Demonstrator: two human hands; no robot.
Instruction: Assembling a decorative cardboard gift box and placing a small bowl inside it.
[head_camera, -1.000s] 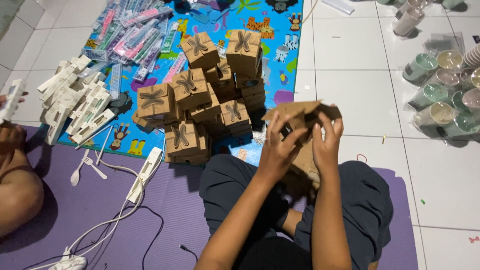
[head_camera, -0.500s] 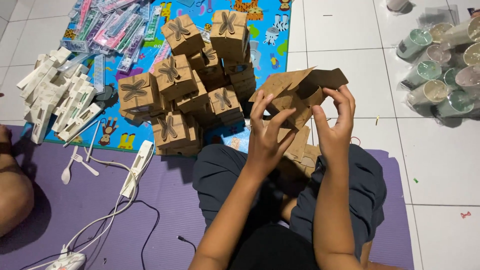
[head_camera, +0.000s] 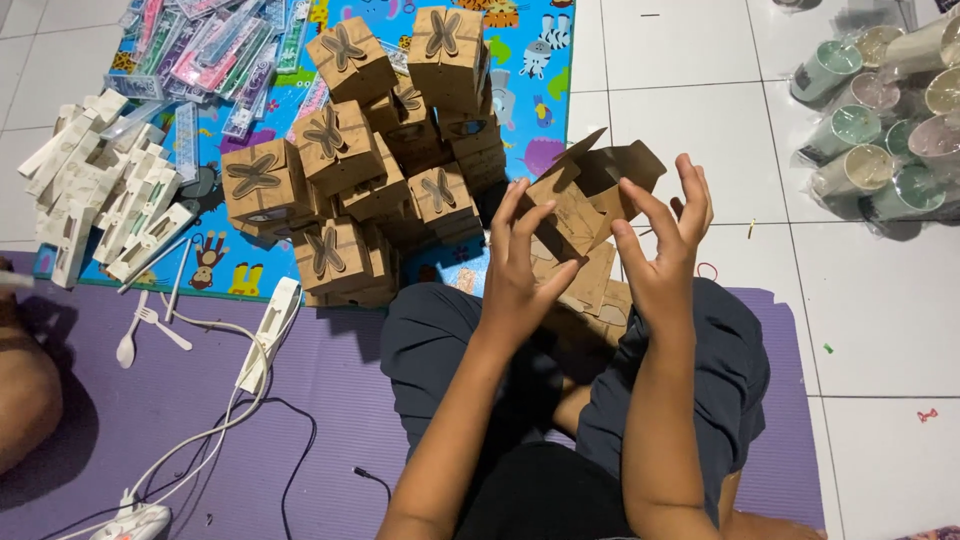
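My left hand (head_camera: 522, 270) grips the side of a brown cardboard box (head_camera: 585, 195) whose flaps stand open, held above my lap. My right hand (head_camera: 665, 250) is beside the box on its right, fingers spread and raised, just off the flaps. More flat brown cardboard pieces (head_camera: 590, 290) lie on my legs under the box. A pile of closed brown boxes with butterfly-shaped tops (head_camera: 370, 160) is stacked just left of my hands on a colourful play mat (head_camera: 545, 60).
Pastel cups in plastic wrap (head_camera: 885, 110) lie on white floor tiles at the upper right. White packets (head_camera: 105, 195) and clear packets (head_camera: 200, 50) lie at the upper left. A white power strip (head_camera: 268, 333) with cables and white plastic cutlery (head_camera: 140, 325) rest on the purple mat (head_camera: 200, 420). Another person's limb (head_camera: 25, 390) shows at the left.
The box has been lifted and turned, its flaps now open upward. My right hand has come off the box and spread its fingers; my left hand still holds it.
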